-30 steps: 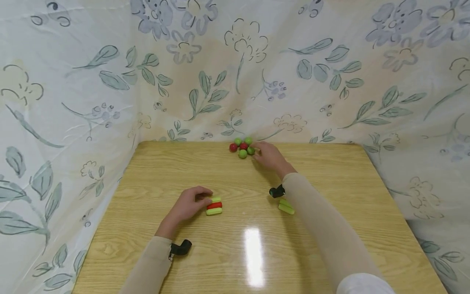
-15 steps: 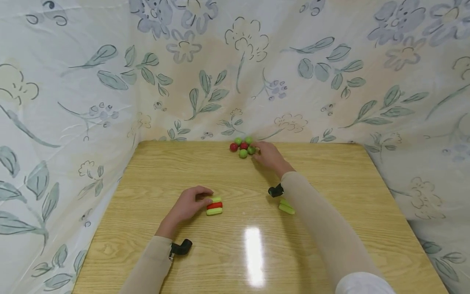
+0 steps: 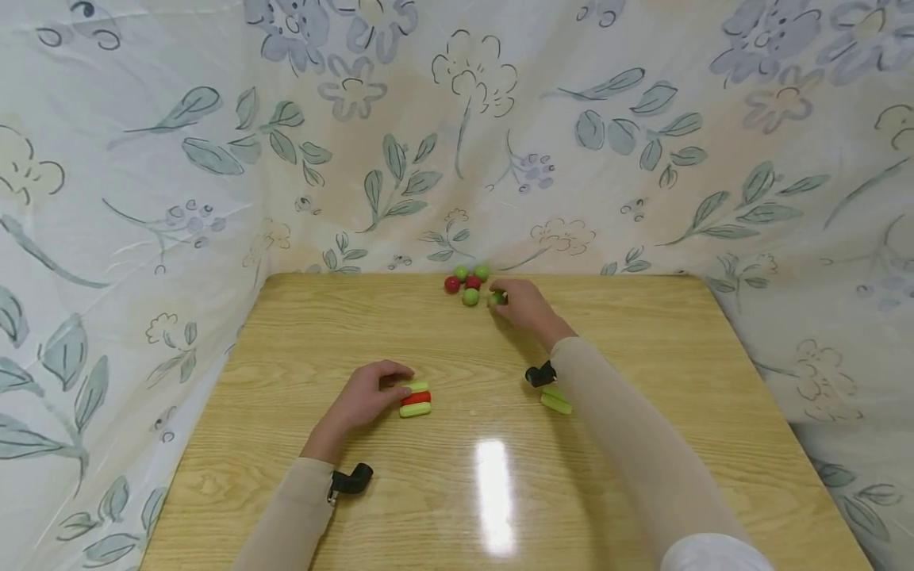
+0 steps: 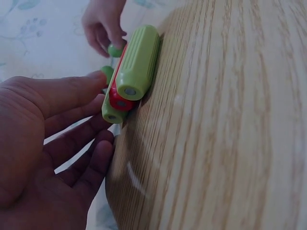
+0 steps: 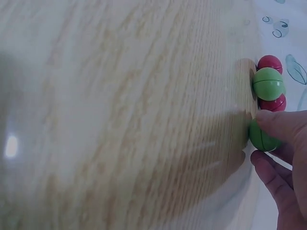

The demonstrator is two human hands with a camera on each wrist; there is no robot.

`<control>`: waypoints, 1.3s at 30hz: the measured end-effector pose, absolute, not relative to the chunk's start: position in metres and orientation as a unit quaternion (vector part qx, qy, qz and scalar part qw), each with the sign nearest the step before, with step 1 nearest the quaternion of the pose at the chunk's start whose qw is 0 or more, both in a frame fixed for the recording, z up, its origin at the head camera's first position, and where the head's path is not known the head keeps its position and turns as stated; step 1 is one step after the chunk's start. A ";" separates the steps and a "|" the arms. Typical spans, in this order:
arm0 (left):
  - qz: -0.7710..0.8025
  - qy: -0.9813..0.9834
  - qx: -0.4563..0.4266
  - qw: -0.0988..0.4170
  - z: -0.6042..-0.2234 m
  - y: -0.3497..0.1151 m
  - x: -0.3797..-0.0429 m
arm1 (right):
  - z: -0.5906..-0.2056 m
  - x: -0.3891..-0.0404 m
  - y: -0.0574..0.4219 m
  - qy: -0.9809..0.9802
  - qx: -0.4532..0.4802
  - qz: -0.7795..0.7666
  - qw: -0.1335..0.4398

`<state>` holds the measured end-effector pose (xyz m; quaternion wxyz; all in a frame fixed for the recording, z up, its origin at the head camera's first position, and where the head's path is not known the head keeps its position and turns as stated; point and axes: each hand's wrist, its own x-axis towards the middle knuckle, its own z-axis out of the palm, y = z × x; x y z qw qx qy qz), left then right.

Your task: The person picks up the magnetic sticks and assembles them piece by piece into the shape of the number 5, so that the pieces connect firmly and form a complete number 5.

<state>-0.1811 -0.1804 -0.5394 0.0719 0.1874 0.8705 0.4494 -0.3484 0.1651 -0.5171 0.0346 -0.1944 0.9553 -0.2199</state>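
Note:
At the far edge, my right hand (image 3: pixel 527 305) pinches a green ball (image 5: pixel 262 136) between thumb and fingers. To its left sit two red balls (image 3: pixel 452 284) and several other green balls (image 3: pixel 470 297) in a loose cluster. My left hand (image 3: pixel 364 394) rests at the left ends of three short rods lying side by side, with a red rod (image 3: pixel 417 398) between two light green rods (image 4: pixel 138 62). Small metal discs show in the rod ends. The left thumb tip lies right at the rods, and the fingers are loosely bent beside them.
Two more light green rods (image 3: pixel 556 400) lie side by side near the right forearm, partly under it in the head view. The wooden table (image 3: pixel 343 317) ends at a floral cloth (image 3: pixel 400 159) at the back. Black wrist cameras (image 3: pixel 352 480) jut from both sleeves.
The right hand has closed on the nearest green ball and drawn it slightly right, apart from the cluster. The left hand and the rods stay in place.

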 end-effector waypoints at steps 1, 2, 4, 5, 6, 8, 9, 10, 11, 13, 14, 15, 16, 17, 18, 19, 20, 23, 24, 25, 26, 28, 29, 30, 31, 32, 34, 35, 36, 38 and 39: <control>0.449 0.870 0.189 0.072 -0.540 -0.180 -0.181 | -0.517 -0.347 0.166 0.955 -0.193 -0.220 0.033; 0.450 0.869 0.191 0.072 -0.540 -0.180 -0.181 | -0.518 -0.346 0.167 0.956 -0.192 -0.220 0.033; 0.451 0.869 0.192 0.073 -0.540 -0.180 -0.181 | -0.518 -0.344 0.168 0.955 -0.194 -0.221 0.031; 0.451 0.869 0.192 0.073 -0.540 -0.180 -0.181 | -0.518 -0.342 0.169 0.954 -0.196 -0.224 0.029; 0.450 0.869 0.193 0.072 -0.539 -0.180 -0.181 | -0.517 -0.341 0.170 0.953 -0.198 -0.227 0.026; 0.448 0.870 0.191 0.073 -0.539 -0.180 -0.181 | -0.515 -0.337 0.172 0.951 -0.200 -0.234 0.021; 0.446 0.872 0.190 0.072 -0.539 -0.180 -0.181 | -0.514 -0.335 0.172 0.949 -0.200 -0.241 0.019; 0.443 0.873 0.191 0.071 -0.539 -0.180 -0.181 | -0.513 -0.332 0.173 0.948 -0.201 -0.245 0.017; 0.442 0.874 0.188 0.072 -0.538 -0.180 -0.181 | -0.511 -0.330 0.173 0.948 -0.202 -0.246 0.016; 0.439 0.877 0.182 0.076 -0.538 -0.180 -0.181 | -0.509 -0.325 0.174 0.946 -0.203 -0.252 0.019; 0.437 0.878 0.179 0.078 -0.537 -0.180 -0.181 | -0.508 -0.323 0.175 0.945 -0.203 -0.257 0.023; 0.436 0.879 0.180 0.078 -0.537 -0.180 -0.180 | -0.508 -0.320 0.175 0.944 -0.205 -0.259 0.026; 0.436 0.879 0.177 0.080 -0.536 -0.180 -0.180 | -0.507 -0.318 0.176 0.942 -0.208 -0.261 0.028; 0.435 0.879 0.177 0.081 -0.536 -0.180 -0.180 | -0.506 -0.316 0.176 0.941 -0.212 -0.262 0.029; 0.435 0.879 0.177 0.081 -0.535 -0.180 -0.180 | -0.506 -0.313 0.176 0.940 -0.217 -0.262 0.029; 0.436 0.879 0.177 0.082 -0.535 -0.180 -0.180 | -0.506 -0.311 0.176 0.939 -0.222 -0.260 0.028; 0.436 0.878 0.178 0.082 -0.535 -0.179 -0.180 | -0.506 -0.309 0.176 0.939 -0.227 -0.257 0.027; 0.439 0.875 0.184 0.086 -0.534 -0.179 -0.182 | -0.507 -0.304 0.176 0.938 -0.240 -0.248 0.024; 0.440 0.875 0.183 0.088 -0.534 -0.178 -0.182 | -0.508 -0.303 0.175 0.938 -0.242 -0.247 0.026; 0.439 0.874 0.187 0.089 -0.534 -0.178 -0.182 | -0.509 -0.302 0.175 0.938 -0.242 -0.247 0.029; 0.437 0.874 0.191 0.087 -0.535 -0.178 -0.183 | -0.511 -0.301 0.174 0.938 -0.241 -0.247 0.031; 0.435 0.874 0.197 0.085 -0.535 -0.178 -0.183 | -0.513 -0.300 0.174 0.939 -0.239 -0.246 0.036; 0.433 0.875 0.200 0.084 -0.536 -0.178 -0.183 | -0.514 -0.299 0.174 0.939 -0.238 -0.246 0.038; 0.431 0.876 0.202 0.083 -0.536 -0.178 -0.183 | -0.515 -0.298 0.173 0.939 -0.237 -0.245 0.041; 0.430 0.876 0.203 0.082 -0.536 -0.178 -0.183 | -0.516 -0.297 0.173 0.939 -0.236 -0.244 0.043; 0.428 0.876 0.204 0.081 -0.536 -0.178 -0.183 | -0.517 -0.297 0.173 0.940 -0.236 -0.243 0.044; 0.428 0.878 0.198 0.084 -0.535 -0.178 -0.183 | -0.518 -0.296 0.173 0.940 -0.237 -0.240 0.046; 0.428 0.878 0.196 0.084 -0.534 -0.178 -0.183 | -0.519 -0.296 0.173 0.941 -0.238 -0.238 0.046; 0.427 0.879 0.194 0.084 -0.534 -0.178 -0.182 | -0.519 -0.296 0.173 0.941 -0.238 -0.237 0.046; 0.424 0.881 0.194 0.081 -0.533 -0.178 -0.182 | -0.519 -0.296 0.173 0.941 -0.242 -0.232 0.042; 0.423 0.882 0.193 0.080 -0.532 -0.178 -0.183 | -0.519 -0.296 0.173 0.941 -0.245 -0.230 0.038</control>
